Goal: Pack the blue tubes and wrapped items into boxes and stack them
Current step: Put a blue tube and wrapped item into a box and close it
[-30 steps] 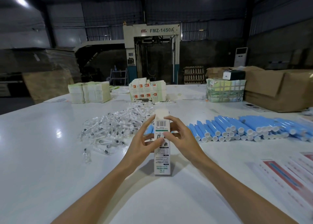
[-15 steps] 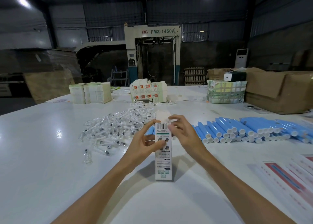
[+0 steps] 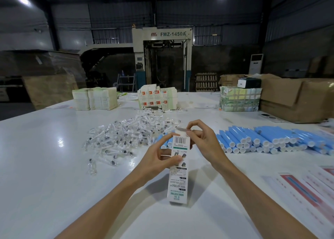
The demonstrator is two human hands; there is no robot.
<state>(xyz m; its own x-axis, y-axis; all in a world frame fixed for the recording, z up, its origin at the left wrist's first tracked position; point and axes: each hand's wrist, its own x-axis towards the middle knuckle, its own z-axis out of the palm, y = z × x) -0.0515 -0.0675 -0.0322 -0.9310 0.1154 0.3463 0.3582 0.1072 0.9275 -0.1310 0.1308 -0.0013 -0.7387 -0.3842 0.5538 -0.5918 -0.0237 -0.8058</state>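
Note:
A tall white printed box [image 3: 178, 180] stands upright on the white table [image 3: 45, 166], barcode near its top. My left hand [image 3: 159, 159] grips its left side, thumb across the front. My right hand [image 3: 204, 144] pinches the flap at the box's top end. Behind the hands, blue tubes [image 3: 262, 141] with white caps lie in rows running to the right. A heap of clear wrapped items [image 3: 126, 135] spreads over the table left of the box. What is inside the box is hidden.
Stacks of flat pale cartons [image 3: 94, 98] and printed red-marked cartons [image 3: 157, 98] stand at the table's far side, a wrapped bundle [image 3: 239, 99] and brown cardboard boxes [image 3: 296, 97] at far right. Printed sheets [image 3: 307, 190] lie near right.
My right hand has slid from the box's right side up to its top flap, and its fingers now pinch the flap. The left hand keeps its hold.

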